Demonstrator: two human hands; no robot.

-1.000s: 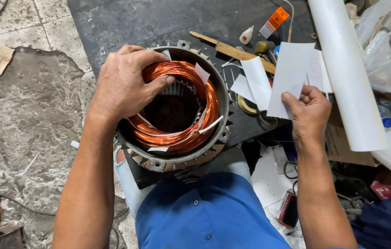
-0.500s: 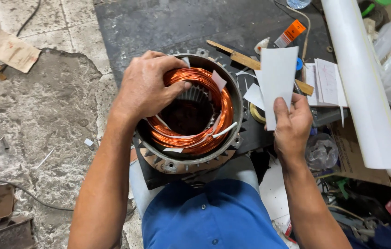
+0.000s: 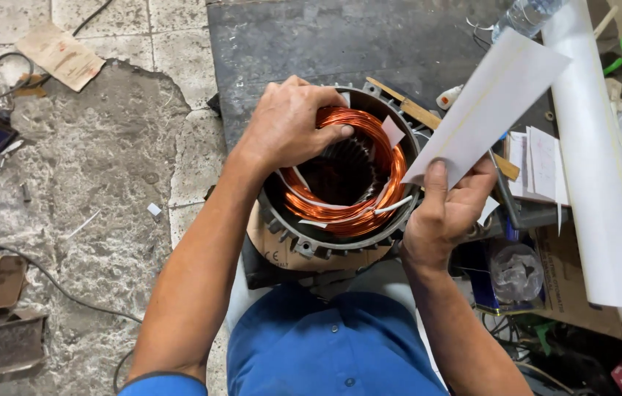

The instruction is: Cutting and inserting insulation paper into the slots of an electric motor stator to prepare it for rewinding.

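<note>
- Since a moment ago, your right hand [image 3: 449, 209] has lifted the white insulation paper sheet [image 3: 488, 108] higher, pinching its lower corner so it stands clear of the stator.
- Your left hand [image 3: 289, 121] is closed over the copper winding [image 3: 358, 213], thumb inside, steadying the coils.
- Motor stator housing [image 3: 303, 246] sits at the dark mat's [image 3: 311, 44] near edge, just before you.
- White paper roll [image 3: 593, 183] lies along the right edge.

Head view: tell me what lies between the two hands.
In the head view, the copper winding in the round motor housing lies between them: the left hand presses its upper left, while the right hand holds a white paper sheet beside its right rim.
</note>
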